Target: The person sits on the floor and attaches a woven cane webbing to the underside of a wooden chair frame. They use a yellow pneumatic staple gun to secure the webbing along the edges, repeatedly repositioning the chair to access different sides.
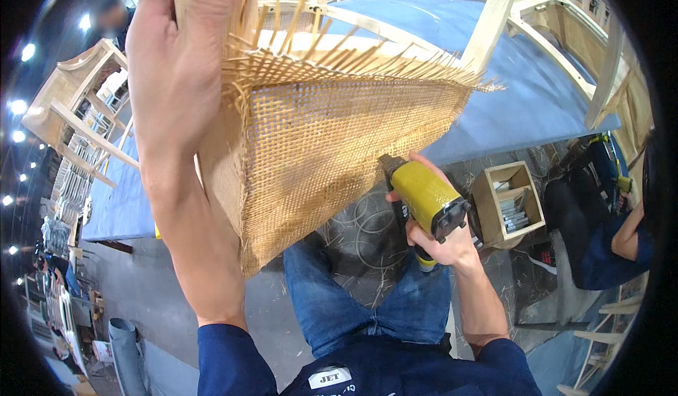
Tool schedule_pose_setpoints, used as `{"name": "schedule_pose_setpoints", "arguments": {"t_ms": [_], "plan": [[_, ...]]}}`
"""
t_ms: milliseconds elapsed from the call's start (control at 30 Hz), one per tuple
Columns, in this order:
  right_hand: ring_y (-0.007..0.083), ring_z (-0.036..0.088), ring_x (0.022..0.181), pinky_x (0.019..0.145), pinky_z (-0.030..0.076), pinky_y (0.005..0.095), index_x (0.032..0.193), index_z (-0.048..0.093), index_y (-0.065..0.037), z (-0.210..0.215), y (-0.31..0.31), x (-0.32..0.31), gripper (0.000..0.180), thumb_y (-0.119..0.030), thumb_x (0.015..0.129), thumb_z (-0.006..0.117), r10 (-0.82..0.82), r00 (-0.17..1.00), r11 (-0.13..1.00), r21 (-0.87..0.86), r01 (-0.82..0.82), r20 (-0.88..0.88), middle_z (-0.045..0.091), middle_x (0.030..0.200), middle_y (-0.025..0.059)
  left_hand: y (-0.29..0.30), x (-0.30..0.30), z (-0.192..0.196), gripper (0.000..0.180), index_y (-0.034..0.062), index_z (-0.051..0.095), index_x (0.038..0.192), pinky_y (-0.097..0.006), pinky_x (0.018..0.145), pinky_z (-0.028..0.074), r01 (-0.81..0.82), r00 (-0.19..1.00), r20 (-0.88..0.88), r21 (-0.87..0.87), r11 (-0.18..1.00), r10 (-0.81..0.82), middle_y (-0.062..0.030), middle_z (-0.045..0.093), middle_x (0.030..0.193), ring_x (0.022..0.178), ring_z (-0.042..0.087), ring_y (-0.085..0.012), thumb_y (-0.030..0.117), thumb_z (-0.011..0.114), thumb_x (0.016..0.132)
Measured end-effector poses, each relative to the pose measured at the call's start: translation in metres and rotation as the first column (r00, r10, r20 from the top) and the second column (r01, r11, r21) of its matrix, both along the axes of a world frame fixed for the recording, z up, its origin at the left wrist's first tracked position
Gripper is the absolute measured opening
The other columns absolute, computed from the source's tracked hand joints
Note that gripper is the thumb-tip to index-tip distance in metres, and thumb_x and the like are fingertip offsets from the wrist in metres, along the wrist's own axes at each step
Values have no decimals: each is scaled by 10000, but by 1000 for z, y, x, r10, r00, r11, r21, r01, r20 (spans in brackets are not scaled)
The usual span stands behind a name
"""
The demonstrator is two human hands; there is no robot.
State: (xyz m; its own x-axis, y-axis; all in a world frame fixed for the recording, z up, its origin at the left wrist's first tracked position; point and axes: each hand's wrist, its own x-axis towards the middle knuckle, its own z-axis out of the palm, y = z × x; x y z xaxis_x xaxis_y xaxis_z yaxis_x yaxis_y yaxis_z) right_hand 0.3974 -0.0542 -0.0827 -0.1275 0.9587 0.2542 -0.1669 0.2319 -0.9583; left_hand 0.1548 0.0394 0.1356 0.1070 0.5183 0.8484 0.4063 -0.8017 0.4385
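Note:
A woven cane sheet (332, 134) with frayed strand ends along its far edge covers a pale wooden chair frame (222, 173), tilted up in front of me. My left hand (180, 78) is closed round a wooden part of that frame at the upper left; its fingertips are partly hidden. In my right hand (445, 240) is a yellow and black staple gun (426, 192), gripped by its handle. The gun's nose is at the cane's lower right edge; whether it touches cannot be told.
A blue-covered table (417, 14) stands beyond, with another wooden chair frame (558, 50) on it. At right are an open wooden box (484, 205) holding staple strips and a seated co-worker's arm (627, 237). A coiled hose (367, 233) lies on the floor.

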Motion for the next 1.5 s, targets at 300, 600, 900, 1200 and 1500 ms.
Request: {"name": "schedule_pose_setpoints", "arguments": {"t_ms": [300,600,900,1200,1500], "plan": [[171,662,1054,1017,467,329,1523,350,9,-4,4,-2,906,60,652,595,2,988,996,84,-15,155,655,1164,105,-15,44,-10,523,-55,470,1405,-281,858,557,83,988,125,94,992,-94,-137,656,1159,1015,658,-173,301,585,1040],[186,666,1073,1033,461,330,1528,339,18,-2,-2,-10,928,42,637,597,1,998,1000,-9,-1,58,659,1173,112,4,22,-6,576,-67,434,1442,-332,921,543,156,986,36,167,974,-165,-149,621,1254,1108,626,-197,293,611,1029],[195,673,1056,1015,472,330,1537,326,21,1,-3,-13,932,43,642,584,24,998,998,-51,-22,51,644,1196,129,-4,40,-12,557,-81,440,1435,-296,915,546,122,992,16,163,979,-126,-163,621,1268,1080,646,-192,268,605,1033],[206,668,1088,990,492,331,1543,312,23,8,-10,-22,935,47,648,583,14,997,999,-44,-11,76,635,1241,137,-11,25,-3,592,-72,440,1448,-314,934,540,391,920,-31,132,911,-390,-172,632,1279,1092,647,-204,291,627,1020],[197,663,1095,1022,469,336,1538,315,27,4,-12,-28,934,51,645,588,26,991,999,-27,-23,129,618,1256,130,-19,25,-3,587,-67,456,1441,-345,941,542,338,941,-34,97,936,-337,-173,647,1262,1134,639,-214,321,606,1027]]}}
